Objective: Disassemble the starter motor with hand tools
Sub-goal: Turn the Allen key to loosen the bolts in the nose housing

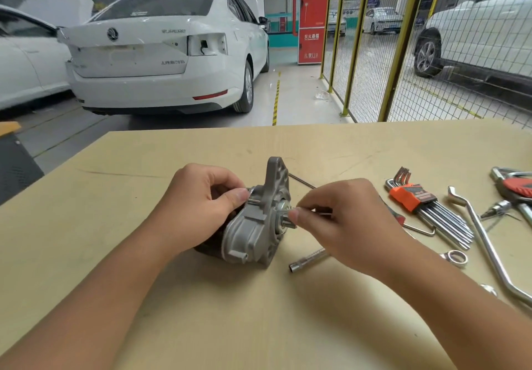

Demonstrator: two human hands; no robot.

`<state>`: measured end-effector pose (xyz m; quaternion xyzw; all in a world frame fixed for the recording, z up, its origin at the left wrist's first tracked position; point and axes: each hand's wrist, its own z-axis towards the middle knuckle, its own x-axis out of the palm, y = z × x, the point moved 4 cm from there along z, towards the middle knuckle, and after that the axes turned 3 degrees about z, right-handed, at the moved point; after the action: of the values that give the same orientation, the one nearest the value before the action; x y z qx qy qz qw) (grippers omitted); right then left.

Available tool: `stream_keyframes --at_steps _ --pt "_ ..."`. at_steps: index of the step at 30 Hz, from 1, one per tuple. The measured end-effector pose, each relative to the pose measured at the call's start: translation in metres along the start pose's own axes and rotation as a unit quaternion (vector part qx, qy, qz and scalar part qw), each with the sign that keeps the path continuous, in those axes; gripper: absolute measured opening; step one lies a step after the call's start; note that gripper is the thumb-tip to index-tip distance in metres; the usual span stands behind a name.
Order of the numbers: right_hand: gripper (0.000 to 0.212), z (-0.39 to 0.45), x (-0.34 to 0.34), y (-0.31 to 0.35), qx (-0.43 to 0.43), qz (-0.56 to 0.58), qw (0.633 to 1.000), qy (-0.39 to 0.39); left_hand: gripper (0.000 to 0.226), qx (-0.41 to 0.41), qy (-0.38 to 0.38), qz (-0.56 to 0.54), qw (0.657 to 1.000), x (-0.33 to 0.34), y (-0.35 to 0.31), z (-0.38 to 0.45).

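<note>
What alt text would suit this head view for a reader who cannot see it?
On a tan table, a person's left hand grips a grey starter motor while the right hand pinches a thin metal tool at its shaft end. A hex key set, socket and wrenches lie to the right; white cars stand behind.

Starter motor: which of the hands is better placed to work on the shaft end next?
Probably the right hand: it pinches a thin tool at the shaft end of the starter motor, while the left hand grips its body.
</note>
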<state>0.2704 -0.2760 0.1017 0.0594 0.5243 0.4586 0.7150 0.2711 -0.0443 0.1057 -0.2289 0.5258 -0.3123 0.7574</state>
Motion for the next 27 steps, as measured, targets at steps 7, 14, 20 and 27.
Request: stream_keyframes --at_steps 7,14,20,27 --pt "0.023 -0.001 -0.009 0.005 0.006 0.055 0.998 0.015 0.021 0.021 0.046 -0.041 0.998 0.005 -0.009 -0.004" --pt "0.027 -0.004 -0.004 0.005 0.065 0.056 0.996 0.001 0.020 0.030 0.044 -0.047 0.997 0.005 -0.013 -0.006" --pt "0.021 -0.006 -0.007 0.015 -0.020 -0.046 0.999 -0.007 0.020 0.037 0.036 -0.022 0.998 0.005 -0.017 -0.009" --pt "0.018 -0.003 -0.009 0.016 -0.086 -0.086 0.993 -0.003 0.013 0.041 -0.006 -0.013 0.999 0.011 -0.022 -0.013"
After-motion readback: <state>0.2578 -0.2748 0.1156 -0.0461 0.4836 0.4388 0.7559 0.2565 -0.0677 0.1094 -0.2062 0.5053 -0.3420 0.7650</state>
